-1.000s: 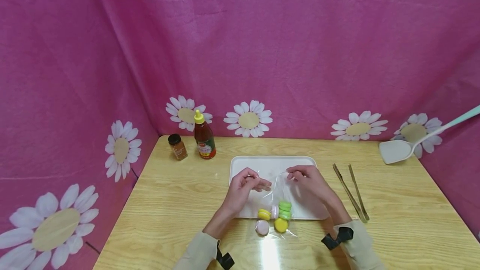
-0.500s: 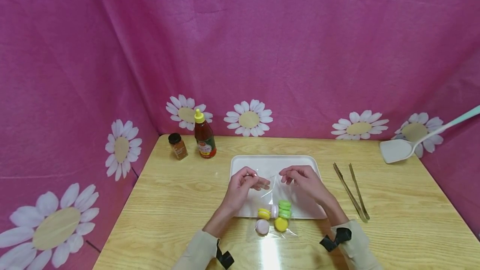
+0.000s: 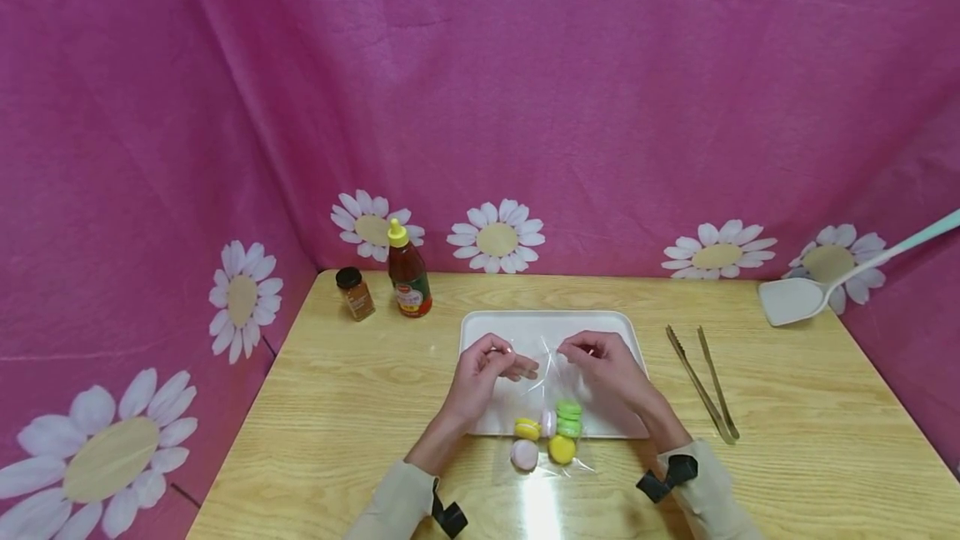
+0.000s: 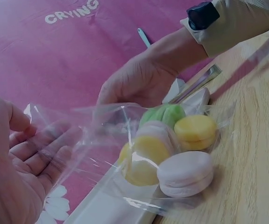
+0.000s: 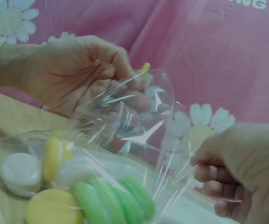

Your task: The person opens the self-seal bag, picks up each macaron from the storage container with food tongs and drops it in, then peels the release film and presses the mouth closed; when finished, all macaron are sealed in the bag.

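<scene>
A clear plastic bag (image 5: 141,137) with macarons inside lies over the front edge of a white tray (image 3: 510,323). Among them are green macarons (image 5: 116,200), a yellow macaron (image 3: 562,449) and a pale pink macaron (image 4: 185,173). My left hand (image 3: 487,373) pinches the left side of the bag's mouth between thumb and forefinger, its other fingers stretched behind the film. Opposite it, my right hand (image 3: 611,365) pinches the other side of the mouth, with its remaining fingers curled in. Between the two hands the film stands up, creased and shiny.
Metal tongs (image 3: 701,386) lie right of the tray. A white spatula (image 3: 795,302) with a pale green handle rests at the back right. A brown spice jar (image 3: 356,297) and a yellow-capped sauce bottle (image 3: 409,282) stand at the back left. Pink cloth walls the table.
My right hand has moved a little left, towards the left hand, and its fingertips have closed on the film. The left hand and the macarons have stayed nearly still.
</scene>
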Demonstrator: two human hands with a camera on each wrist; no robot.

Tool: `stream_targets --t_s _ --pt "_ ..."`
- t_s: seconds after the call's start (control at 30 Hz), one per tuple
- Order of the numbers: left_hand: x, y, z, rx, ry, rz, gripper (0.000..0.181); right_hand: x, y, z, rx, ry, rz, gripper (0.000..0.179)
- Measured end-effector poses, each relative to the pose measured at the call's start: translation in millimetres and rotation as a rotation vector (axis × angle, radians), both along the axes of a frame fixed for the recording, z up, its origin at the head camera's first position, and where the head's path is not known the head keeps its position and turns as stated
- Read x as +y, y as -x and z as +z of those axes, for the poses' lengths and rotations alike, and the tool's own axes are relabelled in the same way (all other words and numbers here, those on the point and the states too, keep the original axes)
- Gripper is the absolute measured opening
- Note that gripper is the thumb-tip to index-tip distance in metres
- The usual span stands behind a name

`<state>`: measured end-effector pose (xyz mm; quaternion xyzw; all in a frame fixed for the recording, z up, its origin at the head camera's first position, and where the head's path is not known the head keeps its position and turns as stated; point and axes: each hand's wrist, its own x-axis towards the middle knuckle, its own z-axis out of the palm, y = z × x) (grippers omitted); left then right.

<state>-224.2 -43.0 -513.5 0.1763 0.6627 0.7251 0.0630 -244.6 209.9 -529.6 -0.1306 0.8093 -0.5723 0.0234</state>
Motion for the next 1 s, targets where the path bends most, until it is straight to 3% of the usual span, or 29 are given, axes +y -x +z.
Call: stream_targets --t_s 0.2,0.37,0.5,0.67,1.0 --pt "-5.1 9.1 -9.1 -0.036 0.019 0.139 0.021 14 -0.3 7.9 -0.014 0.089 0.024 0.023" --pt "-9.0 15.8 -15.6 -0.074 -0.008 0.236 0.018 22 0.6 9.8 0.011 0.069 0.058 0.022" --pt "-11.8 17.6 -14.5 -0.057 -0.023 0.238 0.022 26 -0.4 11.9 0.015 0.044 0.042 0.019" --pt "-15.5 20.8 -11.0 -0.028 -0.049 0.194 0.027 30 -1.3 17.2 0.007 0.059 0.061 0.017" --pt "-24.8 22.6 -6.6 -0.057 -0.017 0.166 0.026 23 -2.2 16.6 0.032 0.096 0.129 0.015"
